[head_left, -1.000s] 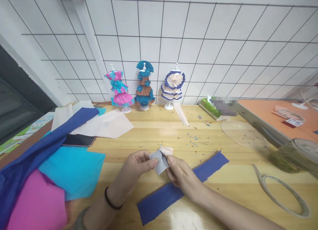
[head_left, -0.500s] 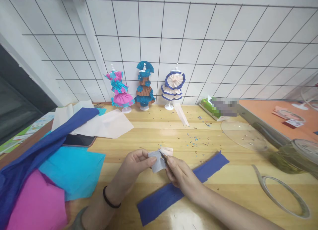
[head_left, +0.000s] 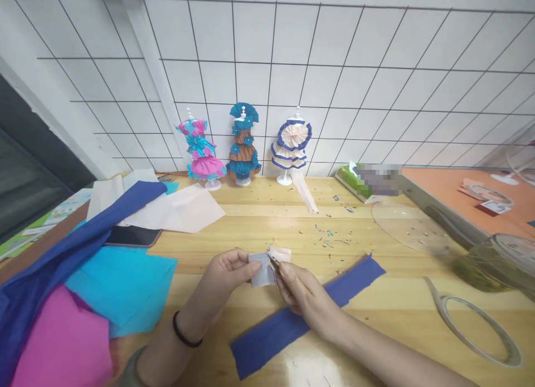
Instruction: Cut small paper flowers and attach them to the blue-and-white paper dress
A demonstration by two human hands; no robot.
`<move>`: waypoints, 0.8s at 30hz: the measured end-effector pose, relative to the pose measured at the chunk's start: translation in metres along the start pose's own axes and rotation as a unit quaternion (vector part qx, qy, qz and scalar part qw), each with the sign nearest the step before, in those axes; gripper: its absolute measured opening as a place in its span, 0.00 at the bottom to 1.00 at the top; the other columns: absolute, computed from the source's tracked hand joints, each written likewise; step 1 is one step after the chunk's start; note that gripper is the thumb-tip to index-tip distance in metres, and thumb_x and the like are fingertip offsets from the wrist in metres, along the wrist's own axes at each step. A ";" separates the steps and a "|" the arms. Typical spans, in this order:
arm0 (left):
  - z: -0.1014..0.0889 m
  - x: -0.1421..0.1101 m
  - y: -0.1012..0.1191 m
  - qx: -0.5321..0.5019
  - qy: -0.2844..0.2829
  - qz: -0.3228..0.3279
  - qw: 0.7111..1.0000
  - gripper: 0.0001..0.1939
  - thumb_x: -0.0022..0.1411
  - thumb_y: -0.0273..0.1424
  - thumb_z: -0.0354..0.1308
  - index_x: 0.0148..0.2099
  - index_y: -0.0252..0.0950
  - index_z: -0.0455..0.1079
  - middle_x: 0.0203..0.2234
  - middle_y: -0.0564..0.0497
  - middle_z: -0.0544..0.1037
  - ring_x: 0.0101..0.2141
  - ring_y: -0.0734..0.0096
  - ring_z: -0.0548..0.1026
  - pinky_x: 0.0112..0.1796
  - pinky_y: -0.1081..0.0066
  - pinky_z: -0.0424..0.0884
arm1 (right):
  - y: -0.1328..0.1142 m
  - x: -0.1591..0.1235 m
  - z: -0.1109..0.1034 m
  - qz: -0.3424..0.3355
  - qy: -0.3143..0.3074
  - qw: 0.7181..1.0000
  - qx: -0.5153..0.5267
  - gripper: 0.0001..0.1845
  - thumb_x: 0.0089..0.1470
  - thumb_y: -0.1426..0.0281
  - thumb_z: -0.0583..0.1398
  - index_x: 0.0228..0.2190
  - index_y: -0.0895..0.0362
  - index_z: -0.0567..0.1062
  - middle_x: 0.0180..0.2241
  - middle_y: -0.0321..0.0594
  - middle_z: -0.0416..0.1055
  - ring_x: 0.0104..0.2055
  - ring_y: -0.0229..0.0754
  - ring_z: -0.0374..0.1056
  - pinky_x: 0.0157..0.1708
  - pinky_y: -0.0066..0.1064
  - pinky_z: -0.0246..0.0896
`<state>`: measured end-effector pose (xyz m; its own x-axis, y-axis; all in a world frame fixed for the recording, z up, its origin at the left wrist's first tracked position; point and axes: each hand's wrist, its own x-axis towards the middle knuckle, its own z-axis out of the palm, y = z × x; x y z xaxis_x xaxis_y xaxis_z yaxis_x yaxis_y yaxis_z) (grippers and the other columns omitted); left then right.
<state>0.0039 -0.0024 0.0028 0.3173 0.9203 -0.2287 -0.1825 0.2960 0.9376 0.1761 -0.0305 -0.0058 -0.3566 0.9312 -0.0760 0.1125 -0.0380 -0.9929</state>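
Pinching the pale grey-blue paper (head_left: 261,275) between thumb and fingers, my left hand (head_left: 251,266) grips its left side near the lower centre of the frame. The thumb lies flat over the front, with almost no gap behind it. My right hand (head_left: 281,269) is closed around a slim dark tool (head_left: 273,261), whose tip reaches the paper's upper right edge; I can't tell whether the tool's ends are open or closed.

The paper is small, flat and roughly four-sided, slightly crinkled, with a darker blue sliver at its right edge, near my right fingers. Just behind it sits a little cream piece (head_left: 282,254).

As for writing, the green box (head_left: 353,182) at the upper right has a pixelated patch beside it that hides whatever is there, and the print on the small red and white card (head_left: 494,207) at the far right is too small to read.

Below my right hand, a blue strip (head_left: 267,342) slants across the lower centre of the wooden table (head_left: 200,326). Blue, turquoise, pink and cream sheets overlap at the left, partly covering a dark phone (head_left: 132,236). Three small dress forms (head_left: 243,145) in ruffled paper stand upright in the upper centre, and a tape roll (head_left: 480,330) lies at the lower right.
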 end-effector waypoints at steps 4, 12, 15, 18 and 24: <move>0.001 -0.001 0.003 -0.002 0.000 0.004 1.000 0.07 0.48 0.32 0.62 0.26 0.33 0.69 0.20 0.54 0.74 0.22 0.79 0.67 0.27 0.77 0.61 | -0.001 0.000 0.000 -0.003 0.005 1.000 -0.009 0.23 0.59 0.54 0.42 0.20 0.56 0.57 0.16 0.27 0.47 0.17 0.31 0.42 0.17 0.25 0.38; 0.000 -0.001 0.004 0.001 0.000 0.003 1.000 0.08 0.47 0.32 0.63 0.25 0.34 0.69 0.20 0.55 0.75 0.23 0.78 0.68 0.28 0.77 0.62 | -0.001 0.001 0.000 0.004 0.002 1.000 -0.013 0.24 0.58 0.54 0.42 0.19 0.55 0.56 0.15 0.28 0.48 0.17 0.31 0.43 0.17 0.25 0.39; 0.000 0.000 0.003 0.003 0.001 0.006 1.000 0.08 0.47 0.32 0.63 0.26 0.33 0.69 0.21 0.54 0.75 0.23 0.77 0.68 0.28 0.76 0.62 | -0.001 0.001 0.000 -0.001 0.003 1.000 -0.014 0.24 0.58 0.53 0.42 0.19 0.55 0.56 0.15 0.28 0.48 0.16 0.31 0.43 0.17 0.25 0.39; 0.000 0.000 0.002 0.003 0.003 0.005 1.000 0.08 0.48 0.33 0.63 0.27 0.33 0.69 0.21 0.53 0.75 0.24 0.76 0.69 0.28 0.76 0.62 | -0.001 0.000 -0.001 0.001 0.004 1.000 -0.013 0.24 0.58 0.53 0.42 0.19 0.55 0.56 0.15 0.27 0.47 0.16 0.31 0.43 0.17 0.26 0.39; 0.003 0.000 0.001 -0.007 -0.023 0.002 1.000 0.10 0.48 0.34 0.62 0.32 0.33 0.71 0.25 0.50 0.77 0.28 0.72 0.72 0.32 0.74 0.65 | -0.001 0.000 0.001 0.008 -0.001 1.000 -0.009 0.23 0.58 0.53 0.43 0.20 0.55 0.56 0.16 0.27 0.46 0.17 0.31 0.42 0.17 0.25 0.38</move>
<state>0.0066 -0.0027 0.0047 0.3589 0.9091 -0.2115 -0.1979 0.2956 0.9346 0.1745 -0.0306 -0.0053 -0.3574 0.9295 -0.0912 0.1345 -0.0455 -0.9899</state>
